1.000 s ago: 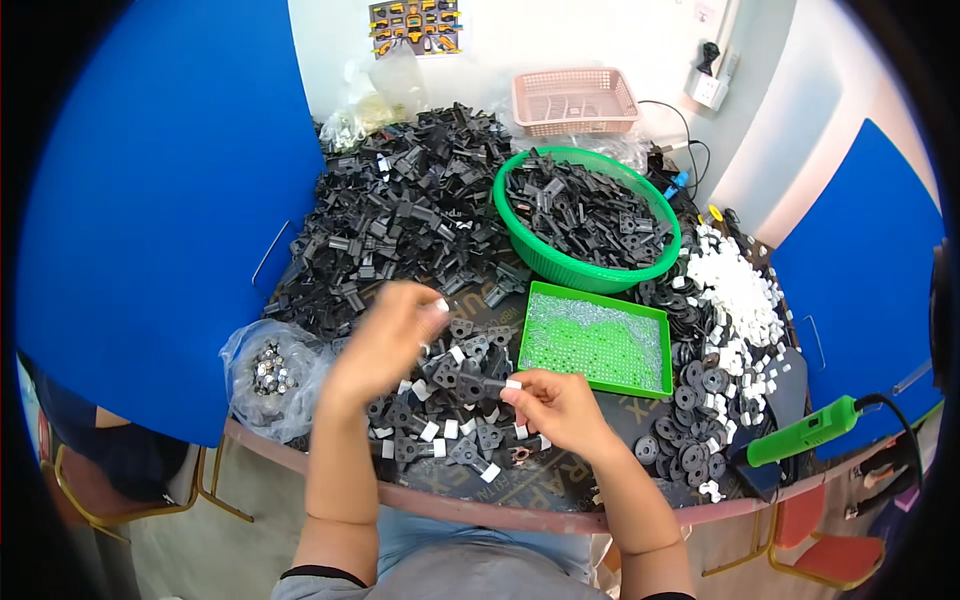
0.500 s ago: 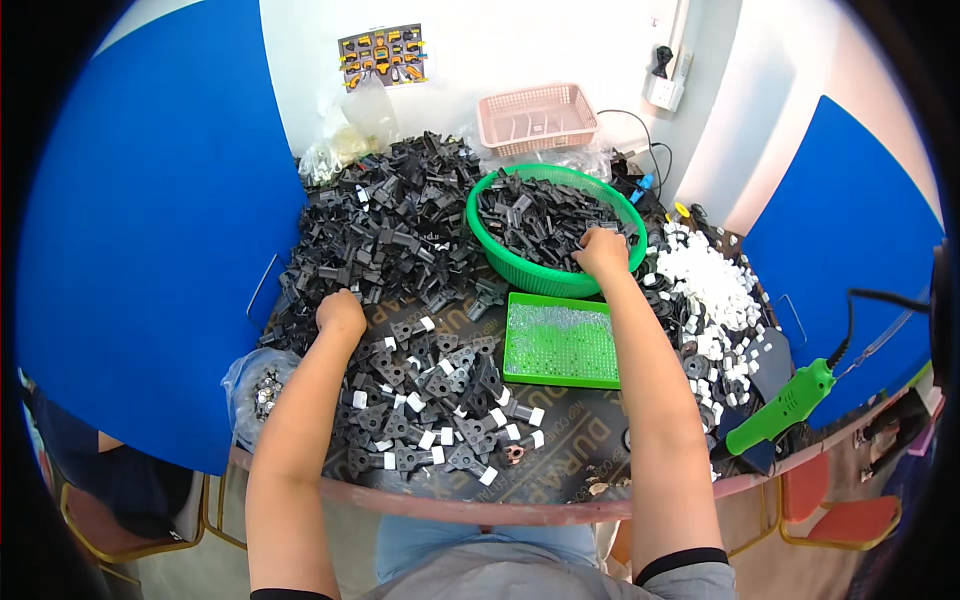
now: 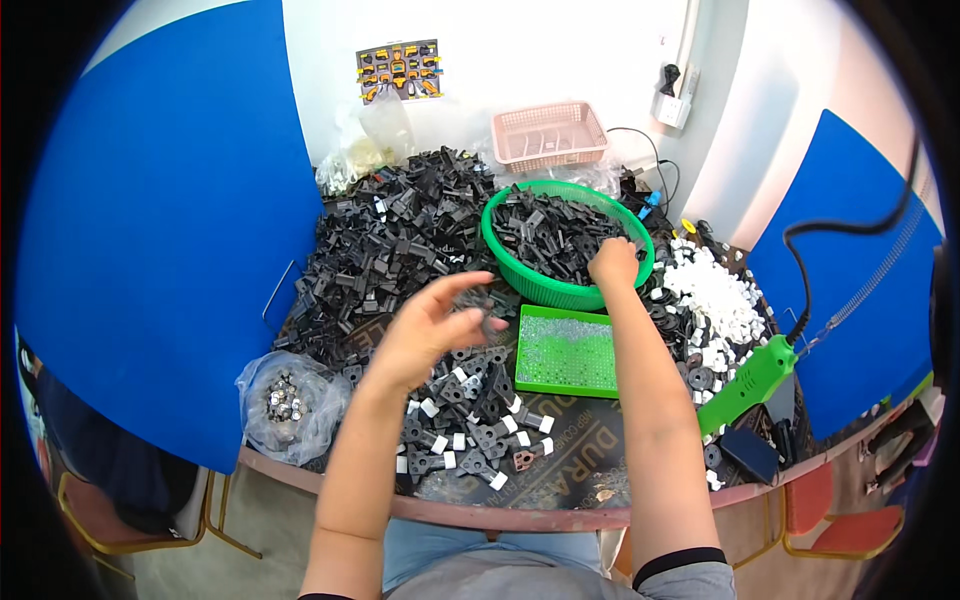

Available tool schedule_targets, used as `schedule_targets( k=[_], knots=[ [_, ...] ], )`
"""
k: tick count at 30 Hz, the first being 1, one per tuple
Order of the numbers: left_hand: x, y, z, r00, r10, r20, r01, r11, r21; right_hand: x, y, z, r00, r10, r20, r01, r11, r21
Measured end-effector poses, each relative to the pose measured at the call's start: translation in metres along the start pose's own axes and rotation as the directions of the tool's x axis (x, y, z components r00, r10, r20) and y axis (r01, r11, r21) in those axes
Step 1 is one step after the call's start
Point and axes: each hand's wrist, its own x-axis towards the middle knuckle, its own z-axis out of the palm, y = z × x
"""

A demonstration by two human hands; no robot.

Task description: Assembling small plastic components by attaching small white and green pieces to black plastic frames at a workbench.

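Note:
My left hand is raised over the middle of the table, smeared a little by motion. Between its thumb and fingers is a black plastic part, too blurred for its exact shape. My right hand reaches over the right side of a round green basket full of black plastic parts. Its fingers are bent and closed at the parts; what they grip is hidden. Below my left hand lie several black triangular parts with white ends. Beside them stands a green tray of small clear pieces.
A large heap of black parts covers the back left. White caps are piled at right, near a green electric screwdriver hanging from a coiled spring. A bag of metal pieces sits front left. A pink basket stands behind.
My left hand has come from the heap's front edge to the right and up, with a black part in it. My right hand stays at the basket. The view has shifted slightly.

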Motion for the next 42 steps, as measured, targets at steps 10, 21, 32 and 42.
schedule_targets(
  k=[10, 21, 32, 42],
  knots=[
    [-0.011, -0.067, 0.017, 0.988, 0.082, -0.132, -0.112, 0.965, -0.236, -0.147, -0.058, -0.045, 0.883, -0.206, -0.421, 0.449, 0.632, 0.632],
    [-0.014, -0.073, 0.030, 0.965, 0.217, -0.145, -0.201, 0.972, 0.120, -0.200, -0.033, -0.057, 0.830, -0.425, -0.360, 0.541, 0.460, 0.705],
    [-0.019, -0.070, 0.045, 0.973, 0.193, -0.124, -0.191, 0.981, 0.033, -0.197, -0.022, -0.061, 0.809, -0.419, -0.412, 0.576, 0.425, 0.699],
    [-0.025, -0.086, 0.041, 0.962, 0.211, -0.175, -0.231, 0.968, -0.100, -0.201, -0.025, -0.064, 0.914, -0.395, -0.086, 0.188, 0.227, 0.956]
  ],
)
